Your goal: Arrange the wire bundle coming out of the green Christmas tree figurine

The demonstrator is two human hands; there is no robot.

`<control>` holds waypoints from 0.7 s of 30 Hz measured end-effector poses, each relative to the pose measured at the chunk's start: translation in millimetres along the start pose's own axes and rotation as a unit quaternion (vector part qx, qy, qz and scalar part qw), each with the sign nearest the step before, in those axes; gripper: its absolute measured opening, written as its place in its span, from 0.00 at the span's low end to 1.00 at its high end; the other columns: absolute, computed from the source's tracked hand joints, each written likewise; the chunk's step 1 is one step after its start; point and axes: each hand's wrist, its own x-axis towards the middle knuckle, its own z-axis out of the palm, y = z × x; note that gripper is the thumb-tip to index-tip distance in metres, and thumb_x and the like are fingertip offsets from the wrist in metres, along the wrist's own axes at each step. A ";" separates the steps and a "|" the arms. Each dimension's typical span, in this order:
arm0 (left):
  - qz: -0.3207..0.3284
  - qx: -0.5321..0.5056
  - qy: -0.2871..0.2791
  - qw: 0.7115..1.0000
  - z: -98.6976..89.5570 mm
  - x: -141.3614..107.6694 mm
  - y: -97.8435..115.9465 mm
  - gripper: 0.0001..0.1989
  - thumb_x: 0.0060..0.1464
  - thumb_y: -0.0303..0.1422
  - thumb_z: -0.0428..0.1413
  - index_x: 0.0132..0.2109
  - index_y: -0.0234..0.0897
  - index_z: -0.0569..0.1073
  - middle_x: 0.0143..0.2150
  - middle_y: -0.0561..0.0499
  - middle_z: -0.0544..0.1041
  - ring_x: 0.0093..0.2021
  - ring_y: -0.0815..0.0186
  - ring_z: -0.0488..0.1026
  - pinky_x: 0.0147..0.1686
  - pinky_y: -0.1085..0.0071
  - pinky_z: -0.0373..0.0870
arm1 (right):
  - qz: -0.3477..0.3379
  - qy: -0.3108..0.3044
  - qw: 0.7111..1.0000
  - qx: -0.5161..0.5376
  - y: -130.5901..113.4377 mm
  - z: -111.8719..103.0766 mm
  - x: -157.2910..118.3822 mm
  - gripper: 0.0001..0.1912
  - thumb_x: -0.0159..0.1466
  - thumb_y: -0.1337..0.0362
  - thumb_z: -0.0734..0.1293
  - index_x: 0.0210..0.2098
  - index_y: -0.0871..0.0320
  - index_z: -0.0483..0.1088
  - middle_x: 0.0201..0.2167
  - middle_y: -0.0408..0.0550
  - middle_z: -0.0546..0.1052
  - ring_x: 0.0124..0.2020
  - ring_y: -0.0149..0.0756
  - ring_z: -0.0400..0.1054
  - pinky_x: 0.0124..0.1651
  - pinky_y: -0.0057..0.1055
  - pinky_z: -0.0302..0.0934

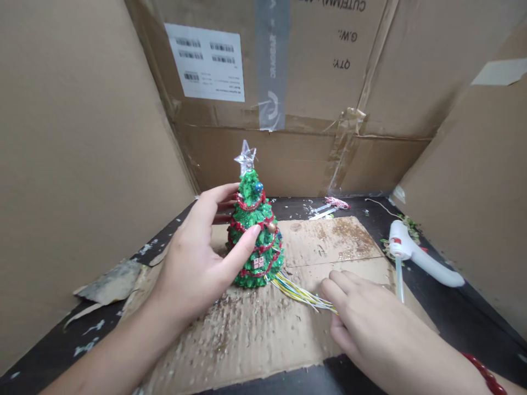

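A small green Christmas tree ornament (pixel 256 258) stands on a cardboard sheet (pixel 230 340), trimmed with red garlands, baubles and a pink gift box. A clear star (pixel 246 157) tops it. My left hand (pixel 193 258) wraps around the tree from the left, with its fingers on the side and behind it. From the tree's base, a bundle of thin yellow and white wires (pixel 296 292) runs to the right. My right hand (pixel 362 318) pinches the wires' far end between its fingertips, though the fingers partly hide those ends.
A white hot glue gun (pixel 424 258) with a clear glue stick (pixel 399 280) lies to the right on the black surface. Small white strips and pink twine (pixel 331 207) lie behind the sheet. Cardboard walls surround the area, and a torn cardboard scrap (pixel 111 282) lies at left.
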 end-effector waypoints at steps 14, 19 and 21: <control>0.010 -0.003 0.003 1.000 0.0 -0.4 0.7 0.26 0.50 0.45 0.57 0.56 0.54 0.62 0.53 0.56 0.70 0.48 0.62 0.71 0.54 0.53 0.72 | 0.077 -0.051 0.988 0.122 -4.2 -14.7 4.9 0.13 0.58 0.75 0.55 0.40 0.55 0.63 0.33 0.44 0.71 0.34 0.39 0.65 0.35 0.33 0.50; 0.001 0.008 0.000 1.000 -0.4 -0.1 0.5 0.25 0.50 0.45 0.57 0.56 0.55 0.62 0.52 0.57 0.70 0.48 0.63 0.71 0.54 0.54 0.72 | 0.111 -0.074 0.973 0.188 -3.9 -21.4 5.7 0.12 0.62 0.72 0.55 0.40 0.53 0.65 0.30 0.40 0.71 0.32 0.34 0.66 0.34 0.30 0.51; 0.001 0.010 -0.002 1.000 -0.6 0.1 0.4 0.26 0.50 0.46 0.57 0.56 0.56 0.62 0.53 0.57 0.70 0.48 0.63 0.71 0.54 0.53 0.72 | 0.122 -0.090 0.969 0.193 -5.7 -22.6 5.1 0.11 0.63 0.71 0.55 0.38 0.53 0.66 0.27 0.40 0.70 0.30 0.34 0.65 0.33 0.30 0.51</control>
